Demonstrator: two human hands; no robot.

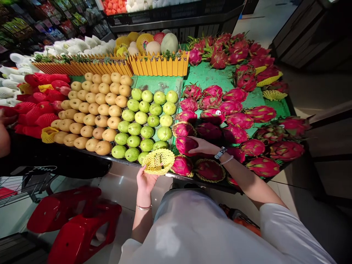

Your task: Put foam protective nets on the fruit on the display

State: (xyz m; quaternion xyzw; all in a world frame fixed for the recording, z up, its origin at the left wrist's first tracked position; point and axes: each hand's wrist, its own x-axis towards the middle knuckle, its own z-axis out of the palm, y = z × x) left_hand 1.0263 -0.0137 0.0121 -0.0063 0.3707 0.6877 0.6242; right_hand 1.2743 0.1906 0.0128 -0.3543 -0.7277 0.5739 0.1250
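My left hand is closed on the lower edge of a yellow foam net sleeve, which is spread into a bowl shape with no fruit in it. The sleeve is held over the display's front edge, by the green guavas. My right hand, with a watch on the wrist, reaches over the pink dragon fruit and its fingers curl around one dragon fruit. Other dragon fruit surround it, among them one in a yellow net near the front edge.
Brown pears stand in rows left of the guavas, with red-netted fruit beyond them. An orange picket fence runs behind. Red stools and a cart are at lower left. Another person's arm shows at the left edge.
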